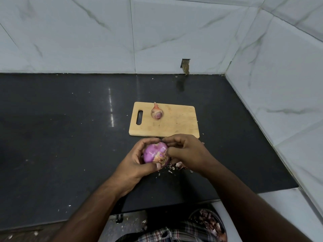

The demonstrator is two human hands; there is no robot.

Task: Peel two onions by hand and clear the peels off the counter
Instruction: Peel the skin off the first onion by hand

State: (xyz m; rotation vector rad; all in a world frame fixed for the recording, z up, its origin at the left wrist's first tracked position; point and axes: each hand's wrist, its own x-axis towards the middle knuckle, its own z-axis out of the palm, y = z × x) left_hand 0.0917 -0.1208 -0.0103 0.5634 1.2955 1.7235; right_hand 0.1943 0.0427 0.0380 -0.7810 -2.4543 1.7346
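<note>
Nearest to us, below the desk edge, we see a checked cloth (174,232) and a dark round bowl (220,224) with onion peels inside. Above it, our left hand (138,163) holds the half-peeled purple onion (156,155) over the black desk (70,137); its fingers (148,140) are curled round the far side of the onion and the thumb presses on its near side. Our right hand (187,152) touches the right side of the same onion, and its fingers (172,140) are bent and pinch at the skin on top. Just under the right hand, a small heap of loose peels (177,165) lies on the desk. Beyond the fingers of both hands lies a wooden cutting board (178,123), its near edge partly hidden by them. On the board's far left part, near the handle slot, rests the second onion (157,113), with its dry skin on and the tip pointing away from us. Behind it stands a white marble-tiled wall (104,41).
</note>
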